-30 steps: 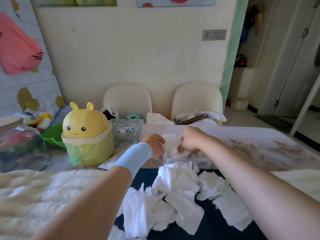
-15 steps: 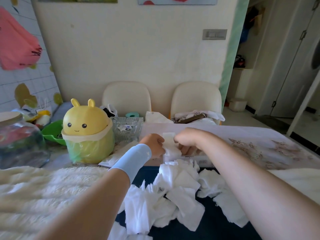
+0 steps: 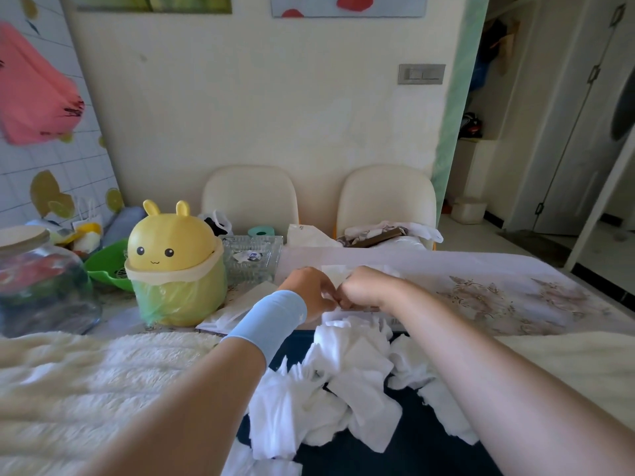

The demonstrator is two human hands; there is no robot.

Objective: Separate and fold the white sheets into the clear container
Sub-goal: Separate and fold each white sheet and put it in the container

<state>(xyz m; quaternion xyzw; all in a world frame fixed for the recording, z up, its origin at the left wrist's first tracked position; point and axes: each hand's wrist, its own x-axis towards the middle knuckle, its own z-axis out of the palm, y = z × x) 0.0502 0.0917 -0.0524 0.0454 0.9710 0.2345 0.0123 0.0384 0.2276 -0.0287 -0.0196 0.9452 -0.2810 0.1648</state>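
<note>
Hands meet at the middle of the frame. The left hand [image 3: 309,292], above a pale blue wristband [image 3: 271,321], and the right hand [image 3: 366,286] have their knuckles almost touching. Both pinch one small white sheet [image 3: 332,274], which stands up between them.

The clear container [image 3: 395,321] sits on the surface [image 3: 515,297] just under the hands and a little to the right. The hands and the pile hide most of it, and only a strip of its near wall shows, so I cannot tell how full it is. Its long side seems to run left to right.

The held sheet hangs right over the container, so the coming move looks like a short drop straight down, with neither hand nearer than the other. The heap of loose white sheets [image 3: 347,379] lies lower in the frame, nearer the person, on a dark cloth [image 3: 412,451], reaching up to the container's near wall.
</note>
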